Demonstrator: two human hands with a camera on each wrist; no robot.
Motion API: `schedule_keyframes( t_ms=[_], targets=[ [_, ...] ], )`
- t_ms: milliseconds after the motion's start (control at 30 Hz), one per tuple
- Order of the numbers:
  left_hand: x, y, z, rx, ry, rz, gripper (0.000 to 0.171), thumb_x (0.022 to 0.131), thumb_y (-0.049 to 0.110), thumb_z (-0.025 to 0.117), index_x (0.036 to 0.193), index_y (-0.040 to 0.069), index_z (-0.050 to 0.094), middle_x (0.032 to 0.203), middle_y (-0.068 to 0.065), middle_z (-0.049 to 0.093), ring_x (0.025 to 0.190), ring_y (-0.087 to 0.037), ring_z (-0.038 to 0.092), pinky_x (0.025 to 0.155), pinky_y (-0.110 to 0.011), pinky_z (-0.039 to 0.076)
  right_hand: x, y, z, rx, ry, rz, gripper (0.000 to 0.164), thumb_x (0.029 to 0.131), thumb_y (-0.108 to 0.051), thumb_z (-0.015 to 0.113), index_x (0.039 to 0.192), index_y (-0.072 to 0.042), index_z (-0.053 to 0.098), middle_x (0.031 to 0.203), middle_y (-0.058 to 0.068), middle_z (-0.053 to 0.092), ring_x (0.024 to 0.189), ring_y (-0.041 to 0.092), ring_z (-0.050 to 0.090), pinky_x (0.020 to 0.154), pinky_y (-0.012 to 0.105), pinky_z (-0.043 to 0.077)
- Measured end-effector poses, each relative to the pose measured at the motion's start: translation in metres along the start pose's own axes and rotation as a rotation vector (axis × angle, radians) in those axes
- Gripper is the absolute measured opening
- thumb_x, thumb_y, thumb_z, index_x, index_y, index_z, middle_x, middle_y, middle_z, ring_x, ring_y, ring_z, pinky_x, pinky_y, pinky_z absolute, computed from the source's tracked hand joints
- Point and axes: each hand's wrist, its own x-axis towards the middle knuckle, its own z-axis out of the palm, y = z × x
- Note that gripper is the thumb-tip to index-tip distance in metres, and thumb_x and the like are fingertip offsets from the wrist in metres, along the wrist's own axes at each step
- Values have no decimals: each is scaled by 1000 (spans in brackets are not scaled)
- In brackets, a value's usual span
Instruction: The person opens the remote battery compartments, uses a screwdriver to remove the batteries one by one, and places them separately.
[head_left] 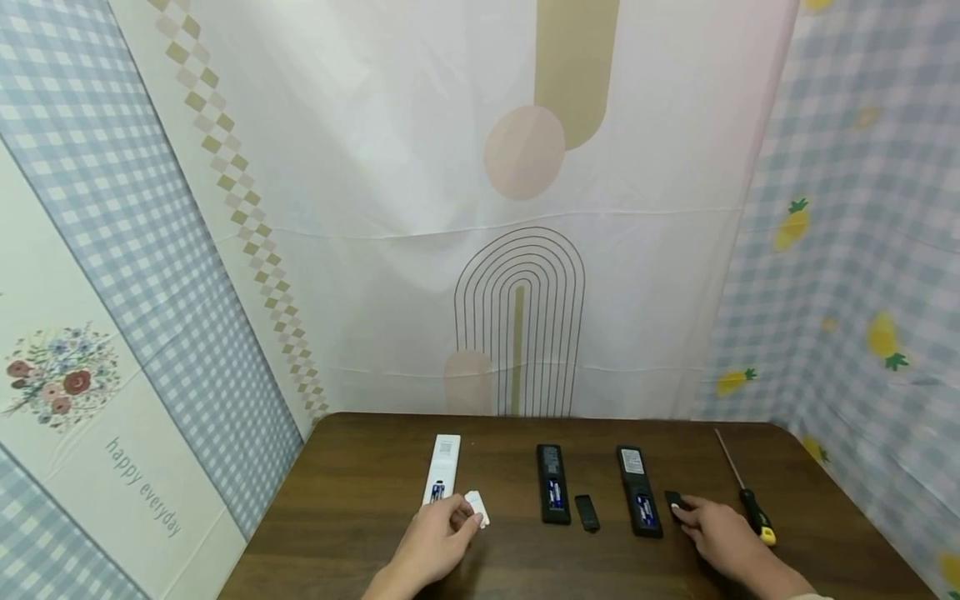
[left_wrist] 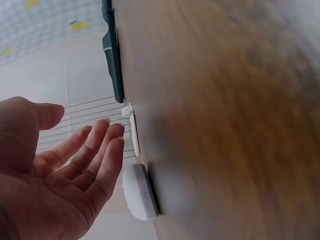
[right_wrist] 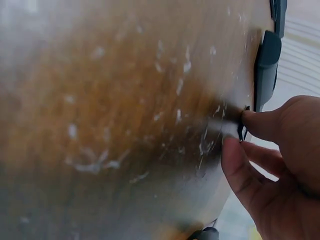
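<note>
My left hand (head_left: 431,537) hovers at the near end of a white remote control (head_left: 446,457) lying back up, its battery bay open with batteries showing. In the left wrist view its fingers curve loosely, thumb apart, with nothing between them. Just beyond the fingertips lies a white battery cover (head_left: 477,505). My right hand (head_left: 722,535) pinches a small black battery cover (head_left: 672,499) at the tabletop between thumb and fingers, hiding part of it. Left of that cover lies a black remote control (head_left: 634,483) with batteries in its uncovered bay.
Another black remote control (head_left: 551,463) with exposed batteries lies mid-table, a loose black battery cover (head_left: 587,512) beside it. A screwdriver (head_left: 752,506) with a black and yellow handle lies beyond my right hand. Patterned cloth (head_left: 390,317) hangs behind the wooden table (head_left: 345,483).
</note>
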Motion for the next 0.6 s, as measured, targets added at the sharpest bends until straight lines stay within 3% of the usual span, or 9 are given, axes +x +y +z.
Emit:
schedule_keyframes(
  t_ms=[600],
  targets=[
    [1,-7,-3,-6,17,-6,15,103,34,70,95,21,72,77,15,67,69,7,56,65,-21,47,1,5,3,32,4,7,35,97,-17,76,128,0,76,143,34,64,117,49,71,92,60,60]
  ],
)
